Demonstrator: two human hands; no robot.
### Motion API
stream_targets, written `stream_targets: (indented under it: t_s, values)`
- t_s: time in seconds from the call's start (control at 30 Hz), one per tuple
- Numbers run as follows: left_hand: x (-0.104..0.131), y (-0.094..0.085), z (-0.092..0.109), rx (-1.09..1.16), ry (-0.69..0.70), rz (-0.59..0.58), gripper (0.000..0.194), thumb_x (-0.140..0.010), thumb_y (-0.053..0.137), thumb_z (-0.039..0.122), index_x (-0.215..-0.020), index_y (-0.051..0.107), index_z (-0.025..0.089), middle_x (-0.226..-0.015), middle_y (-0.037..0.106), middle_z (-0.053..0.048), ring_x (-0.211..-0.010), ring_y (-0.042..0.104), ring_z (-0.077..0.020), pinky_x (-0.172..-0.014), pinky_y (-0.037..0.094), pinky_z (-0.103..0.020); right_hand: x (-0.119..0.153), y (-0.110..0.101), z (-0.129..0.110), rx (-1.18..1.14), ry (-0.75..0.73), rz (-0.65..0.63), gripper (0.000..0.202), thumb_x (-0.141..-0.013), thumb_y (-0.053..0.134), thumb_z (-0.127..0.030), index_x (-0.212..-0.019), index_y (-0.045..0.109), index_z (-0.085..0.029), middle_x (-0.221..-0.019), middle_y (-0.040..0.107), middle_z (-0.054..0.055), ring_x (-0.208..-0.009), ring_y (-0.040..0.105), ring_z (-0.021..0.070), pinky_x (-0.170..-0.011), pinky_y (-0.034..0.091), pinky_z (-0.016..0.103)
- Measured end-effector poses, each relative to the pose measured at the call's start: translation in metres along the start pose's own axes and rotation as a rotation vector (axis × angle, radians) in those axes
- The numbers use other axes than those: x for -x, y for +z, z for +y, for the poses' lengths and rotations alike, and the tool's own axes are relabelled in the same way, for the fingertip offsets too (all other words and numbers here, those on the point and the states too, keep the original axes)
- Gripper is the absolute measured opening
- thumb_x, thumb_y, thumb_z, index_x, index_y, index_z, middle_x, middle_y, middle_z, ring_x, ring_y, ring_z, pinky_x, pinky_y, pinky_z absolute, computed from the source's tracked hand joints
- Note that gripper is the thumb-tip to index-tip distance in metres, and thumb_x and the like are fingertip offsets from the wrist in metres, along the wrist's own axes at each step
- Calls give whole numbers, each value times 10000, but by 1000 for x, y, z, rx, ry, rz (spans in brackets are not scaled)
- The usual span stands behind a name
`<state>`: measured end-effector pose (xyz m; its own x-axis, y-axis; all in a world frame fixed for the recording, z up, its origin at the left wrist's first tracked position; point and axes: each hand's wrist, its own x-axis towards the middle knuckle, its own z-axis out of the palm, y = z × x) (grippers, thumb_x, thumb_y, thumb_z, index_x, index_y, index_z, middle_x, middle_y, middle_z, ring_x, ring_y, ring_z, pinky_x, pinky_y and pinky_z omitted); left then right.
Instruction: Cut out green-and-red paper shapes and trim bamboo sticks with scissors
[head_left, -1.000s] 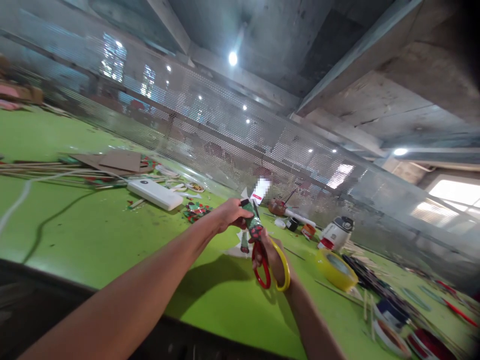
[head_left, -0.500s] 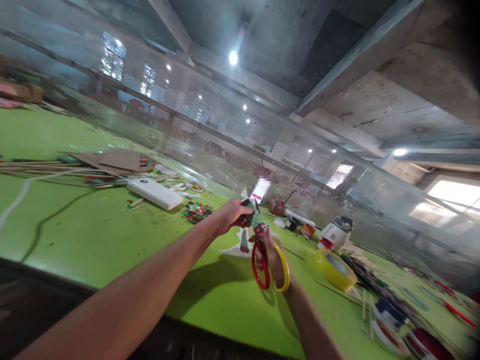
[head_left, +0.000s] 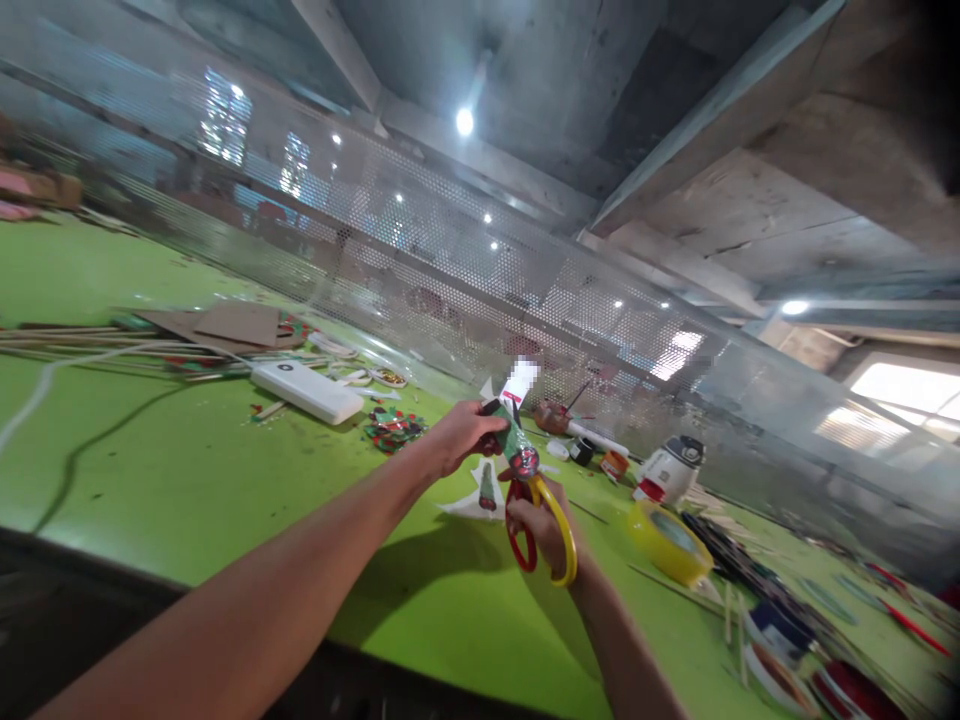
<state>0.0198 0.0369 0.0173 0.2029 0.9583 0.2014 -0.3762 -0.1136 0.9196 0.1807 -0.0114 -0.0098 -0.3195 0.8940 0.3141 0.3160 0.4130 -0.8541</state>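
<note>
My left hand (head_left: 474,432) pinches a small green piece with a red, glossy patterned end (head_left: 517,448), seemingly a printed cut-out; its material is unclear. Scissors (head_left: 568,540) with one red and one yellow handle are in my right hand (head_left: 546,525), its fingers through the loops. Their blades lie at the piece, mostly hidden behind it, with a dark tip showing above. Beneath the hands, a white paper scrap (head_left: 469,508) bears a similar green and red figure (head_left: 487,485).
A white power bank (head_left: 307,390) with a cable lies left, near a pile of green and red cut-outs (head_left: 394,428). Yellow tape (head_left: 670,542), paint jars (head_left: 581,452) and a white-and-grey device (head_left: 673,468) stand right. Mesh sheeting (head_left: 420,250) rises behind the green table (head_left: 247,500).
My right thumb has come off the piece and down to the scissor handles. The piece's red end has turned and shows more fully. My left hand keeps its pinch.
</note>
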Motion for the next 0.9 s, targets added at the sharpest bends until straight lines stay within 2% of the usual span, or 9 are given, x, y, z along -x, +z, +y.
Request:
stream_targets:
  t_s: [0.13,0.27,0.63,0.9]
  values:
    - [-1,-1,-4,3,30,-66,127,-684,645,186,-674,547,106,-589,549,-32,-474,470,-87,-484,322,-241,1,3,-5,-8,10,29,118,-645,470,-152,-734,544,-172,-468,441,-67,-416,410,88,-414,358,201]
    - [-2,2,-8,18,42,-46,125,-695,640,185,-689,543,107,-593,548,-32,-476,473,-86,-485,324,-238,0,6,-4,-65,30,73,189,-631,470,-152,-803,545,-171,-445,417,-85,-384,384,88,-388,342,204]
    - [4,13,-8,60,44,20,108,-731,610,164,-683,523,121,-593,565,-33,-470,469,-77,-478,326,-228,-4,9,7,-108,49,131,271,-592,532,-184,-856,584,-154,-554,514,-46,-493,525,131,-521,470,264]
    - [3,12,-11,77,53,7,110,-716,625,164,-679,529,126,-575,552,-26,-459,460,-76,-466,312,-229,-3,12,8,-136,46,141,260,-652,524,-223,-890,583,-138,-497,459,-68,-406,429,91,-413,369,219]
